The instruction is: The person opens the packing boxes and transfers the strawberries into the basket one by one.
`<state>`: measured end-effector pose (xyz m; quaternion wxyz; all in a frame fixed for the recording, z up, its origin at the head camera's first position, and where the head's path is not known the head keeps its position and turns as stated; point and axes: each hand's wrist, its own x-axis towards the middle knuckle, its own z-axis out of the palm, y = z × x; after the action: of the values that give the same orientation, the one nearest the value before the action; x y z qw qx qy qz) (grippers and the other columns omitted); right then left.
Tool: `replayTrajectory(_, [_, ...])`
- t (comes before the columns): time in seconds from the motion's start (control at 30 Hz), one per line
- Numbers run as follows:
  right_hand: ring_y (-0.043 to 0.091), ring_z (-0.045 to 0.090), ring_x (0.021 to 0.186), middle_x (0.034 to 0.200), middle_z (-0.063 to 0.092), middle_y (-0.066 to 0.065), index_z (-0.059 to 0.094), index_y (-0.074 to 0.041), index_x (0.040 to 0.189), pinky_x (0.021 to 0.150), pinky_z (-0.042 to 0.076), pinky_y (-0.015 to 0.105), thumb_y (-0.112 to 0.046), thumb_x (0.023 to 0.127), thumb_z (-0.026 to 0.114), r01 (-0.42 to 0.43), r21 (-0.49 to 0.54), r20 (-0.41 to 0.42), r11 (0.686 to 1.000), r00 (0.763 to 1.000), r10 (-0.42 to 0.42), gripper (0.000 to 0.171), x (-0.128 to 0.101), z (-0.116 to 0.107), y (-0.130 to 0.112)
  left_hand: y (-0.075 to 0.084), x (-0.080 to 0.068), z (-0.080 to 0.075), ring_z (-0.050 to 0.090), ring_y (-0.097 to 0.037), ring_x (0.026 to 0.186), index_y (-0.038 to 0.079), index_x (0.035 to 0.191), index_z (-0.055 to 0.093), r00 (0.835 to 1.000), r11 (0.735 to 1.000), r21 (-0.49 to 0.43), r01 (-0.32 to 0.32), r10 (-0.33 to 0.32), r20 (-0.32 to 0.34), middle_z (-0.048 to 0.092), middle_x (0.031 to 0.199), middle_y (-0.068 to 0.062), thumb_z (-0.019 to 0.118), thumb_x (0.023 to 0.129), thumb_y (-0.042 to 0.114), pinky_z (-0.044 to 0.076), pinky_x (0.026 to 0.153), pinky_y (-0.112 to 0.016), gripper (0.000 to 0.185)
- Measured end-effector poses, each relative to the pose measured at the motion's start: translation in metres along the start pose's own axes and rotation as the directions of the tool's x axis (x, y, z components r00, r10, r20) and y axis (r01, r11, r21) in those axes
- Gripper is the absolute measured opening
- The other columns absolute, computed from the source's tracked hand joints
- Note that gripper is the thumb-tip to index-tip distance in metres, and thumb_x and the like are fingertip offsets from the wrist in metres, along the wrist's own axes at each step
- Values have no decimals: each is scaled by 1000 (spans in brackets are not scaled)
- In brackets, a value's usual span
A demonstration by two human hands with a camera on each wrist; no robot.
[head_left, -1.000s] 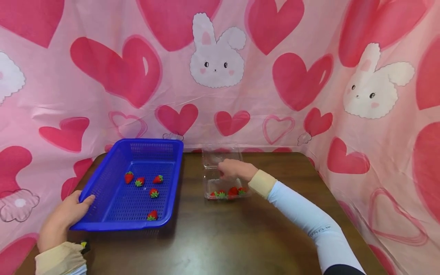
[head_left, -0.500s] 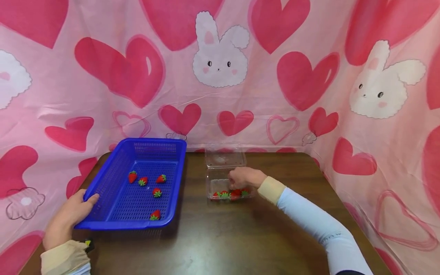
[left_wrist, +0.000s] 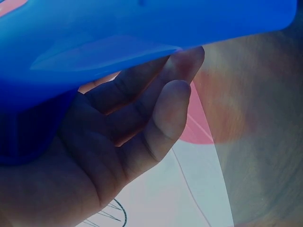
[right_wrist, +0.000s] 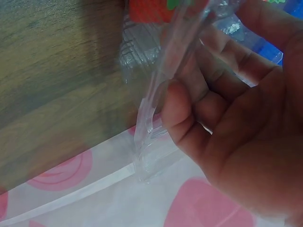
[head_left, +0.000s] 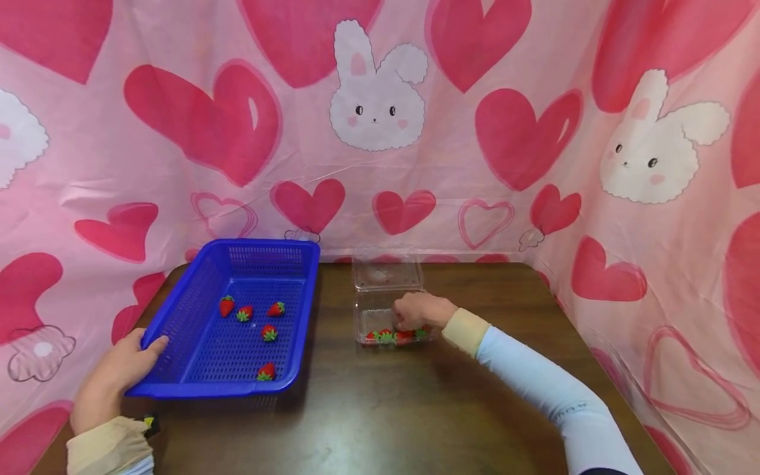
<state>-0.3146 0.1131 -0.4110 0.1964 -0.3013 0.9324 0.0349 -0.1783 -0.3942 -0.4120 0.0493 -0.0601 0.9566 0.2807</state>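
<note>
My left hand (head_left: 123, 364) grips the near left rim of a blue plastic basket (head_left: 301, 330), thumb over the edge. Several strawberries, among them one (head_left: 269, 332) in the middle, lie apart on its perforated floor. In the left wrist view the fingers (left_wrist: 171, 111) curl beneath the blue rim. My right hand (head_left: 423, 310) reaches down into a clear hinged plastic box (head_left: 363, 313), where strawberries (head_left: 386, 335) line the near side. In the right wrist view the fingers (right_wrist: 177, 106) bend behind the clear wall. The fingertips are hidden, so I cannot tell whether they hold a strawberry.
The box's clear lid (head_left: 387, 272) stands open at the back. Both containers are on a dark wooden table (head_left: 356, 415). Behind it and along the right hangs a pink cloth (head_left: 451, 158) with hearts and rabbits. A small dark object (head_left: 151, 424) is by the left cuff.
My right hand has moved slightly right and lowered further into the clear box. The left hand keeps its hold on the basket, and the strawberries there lie as before.
</note>
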Motion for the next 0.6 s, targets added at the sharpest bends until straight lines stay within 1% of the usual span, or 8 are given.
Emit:
replayTrajectory(0.1, [13, 49, 60, 68, 57, -4, 69, -18, 86, 55, 43, 28, -23, 90, 67, 5, 14, 7, 1000, 1000, -5, 7, 1, 0, 0, 1, 0, 0, 60, -32, 77, -18, 117, 40, 1000, 1000, -7, 4, -4, 1, 60, 86, -25, 38, 103, 29, 44, 65, -34, 49])
replayTrajectory(0.23, [14, 51, 63, 72, 60, -4, 69, -19, 88, 58, 45, 29, -23, 90, 68, -1, 11, 4, 1000, 1000, 1, 5, 1, -2, 2, 2, 1, 0, 61, -28, 75, -19, 119, 39, 1000, 1000, -24, 10, -10, 1, 60, 86, -25, 38, 104, 29, 44, 63, -33, 50])
replayTrajectory(0.47, [13, 52, 64, 74, 63, -5, 72, -18, 91, 58, 45, 29, -22, 89, 69, 30, 0, -5, 1000, 1000, -30, 5, 3, 0, 2, 1, 0, 1, 60, -28, 73, -18, 116, 41, 1000, 1000, -12, 14, -14, 4, 60, 84, -23, 39, 103, 28, 44, 62, -33, 48])
replayTrajectory(0.6, [14, 53, 64, 74, 63, -5, 72, -17, 93, 59, 46, 29, -22, 88, 72, 30, 13, -22, 999, 999, -29, 6, 4, 3, 1, -1, 0, 1, 60, -28, 74, -18, 116, 40, 1000, 1000, -8, 15, -15, 10, 60, 84, -23, 39, 104, 29, 43, 63, -32, 49])
